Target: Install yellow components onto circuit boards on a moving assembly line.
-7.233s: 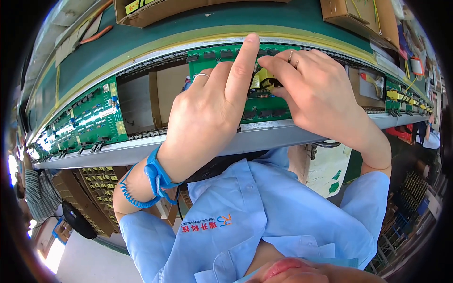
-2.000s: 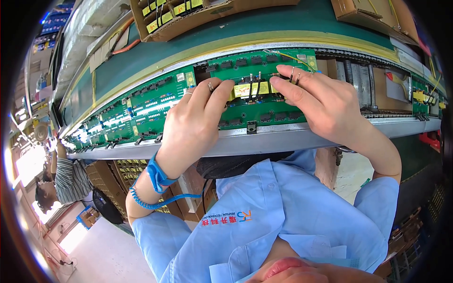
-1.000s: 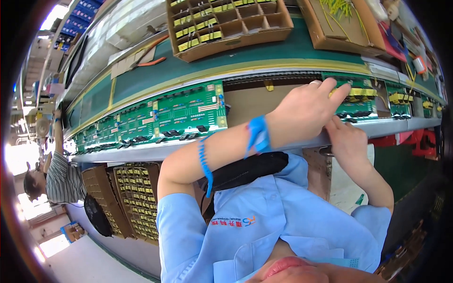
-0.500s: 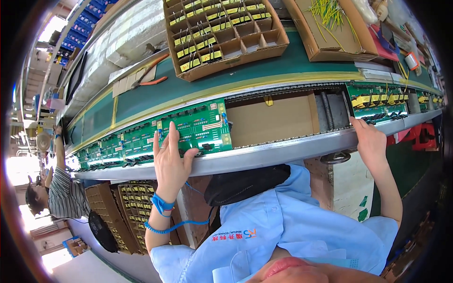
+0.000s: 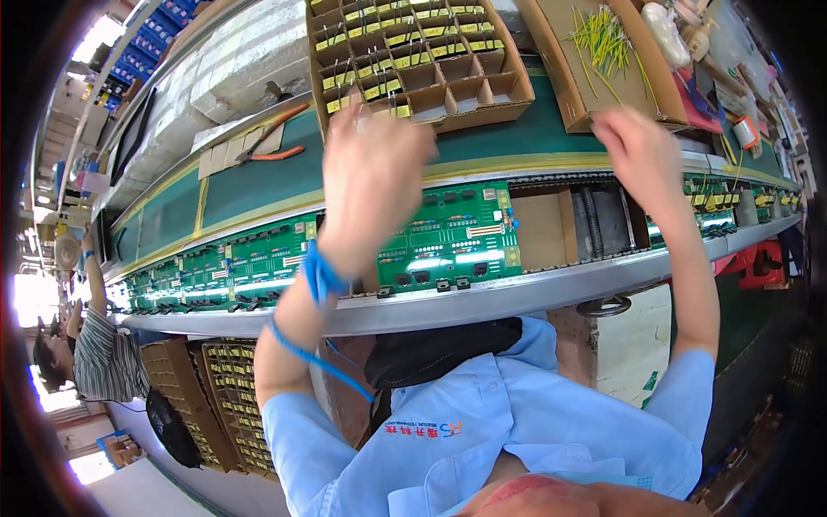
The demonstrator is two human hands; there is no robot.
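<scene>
My left hand [image 5: 375,168] is smeared by motion above the rail, at the near edge of a divided cardboard box [image 5: 469,123]. In the box's cells stand several yellow block components [image 5: 413,59] with dark leads. Its fingertips overlap the lower cells; whether they touch a component I cannot tell. Below it lies a green circuit board [image 5: 448,228] in the metal rail, partly hidden by the hand and wrist. Over at the right, my right hand [image 5: 644,164] is raised with curled fingers at the near edge of a cardboard box of yellow-green wires [image 5: 603,43]. What those fingers hold, if anything, is hidden.
More green boards [image 5: 198,271] line the rail at left; boards with yellow parts [image 5: 715,202] sit at right. Orange-handled pliers [image 5: 276,155] lie on the green bench. A blue coiled wrist strap [image 5: 319,271] is on my left wrist. Another person [image 5: 108,349] works at far left.
The circuit board has moved right along the rail. My left hand has left it and risen to the divided box. My right hand has lifted off the rail toward the wire box.
</scene>
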